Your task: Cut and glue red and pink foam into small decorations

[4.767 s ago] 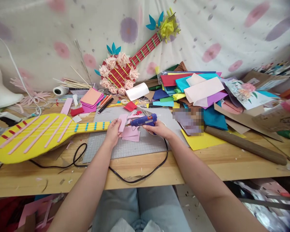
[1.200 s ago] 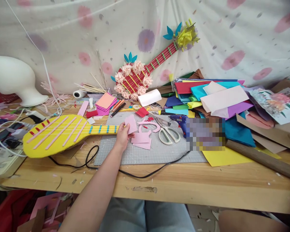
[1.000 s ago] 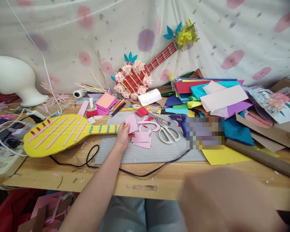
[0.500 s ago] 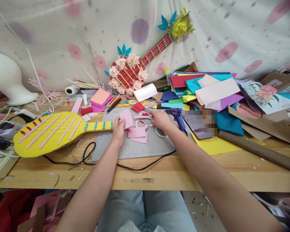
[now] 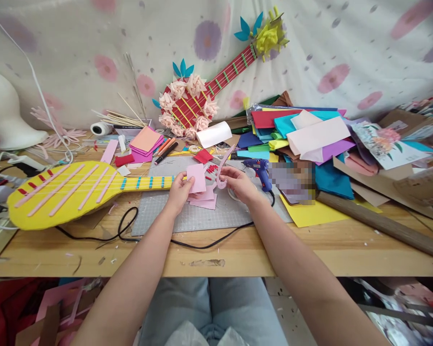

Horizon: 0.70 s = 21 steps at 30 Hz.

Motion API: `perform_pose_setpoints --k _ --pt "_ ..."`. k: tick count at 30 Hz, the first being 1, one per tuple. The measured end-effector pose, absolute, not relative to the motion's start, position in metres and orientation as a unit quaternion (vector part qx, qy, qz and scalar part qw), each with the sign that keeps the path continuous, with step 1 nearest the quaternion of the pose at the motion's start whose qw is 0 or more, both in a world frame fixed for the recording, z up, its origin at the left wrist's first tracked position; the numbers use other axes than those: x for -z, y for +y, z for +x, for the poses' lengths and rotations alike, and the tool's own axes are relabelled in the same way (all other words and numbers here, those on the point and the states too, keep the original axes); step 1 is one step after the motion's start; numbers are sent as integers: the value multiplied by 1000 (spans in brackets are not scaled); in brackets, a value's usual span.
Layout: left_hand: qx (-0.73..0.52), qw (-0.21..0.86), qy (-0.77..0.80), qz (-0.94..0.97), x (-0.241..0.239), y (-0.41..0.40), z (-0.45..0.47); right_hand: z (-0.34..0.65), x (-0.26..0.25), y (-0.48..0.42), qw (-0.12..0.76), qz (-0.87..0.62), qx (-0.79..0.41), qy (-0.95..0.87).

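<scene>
My left hand pinches a pink paper rectangle between thumb and fingers, just above the grey cutting mat. Below it, more pink paper pieces lie overlapping on the mat. In my right hand a thin, curled pink paper strip is held, its upper end pointing up and away. Small red pieces lie between the hands, and a roll of tape is partly hidden by my right hand.
A yellow paper-covered guitar shape reaches onto the mat from the left. A blue glue gun stands right of my hand, its black cable looping across the front. Coloured paper is piled at right. A red flowered guitar leans behind.
My right hand has lifted the curled pink strip from the mat and drawn slightly nearer. My left hand still holds the pink rectangle, now closer to my right. The view has shifted slightly.
</scene>
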<state>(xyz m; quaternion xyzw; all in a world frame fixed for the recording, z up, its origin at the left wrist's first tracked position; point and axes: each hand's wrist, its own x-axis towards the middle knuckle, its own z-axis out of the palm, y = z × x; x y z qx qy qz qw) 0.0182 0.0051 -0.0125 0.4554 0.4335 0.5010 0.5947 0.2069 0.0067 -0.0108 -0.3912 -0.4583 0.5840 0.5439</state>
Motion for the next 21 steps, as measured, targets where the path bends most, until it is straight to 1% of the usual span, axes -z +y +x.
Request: perform_pose_setpoints --k 4,8,13,21 --pt "-477 585 445 481 13 1 20 200 21 6 554 -368 -570 -483" --pt "-470 577 461 483 14 0 23 197 21 6 542 -363 -558 -513" --pt "-458 571 474 490 16 2 25 194 18 4 522 -364 -593 -493" --pt "-465 563 467 499 18 3 26 192 20 5 525 -392 -576 -490"
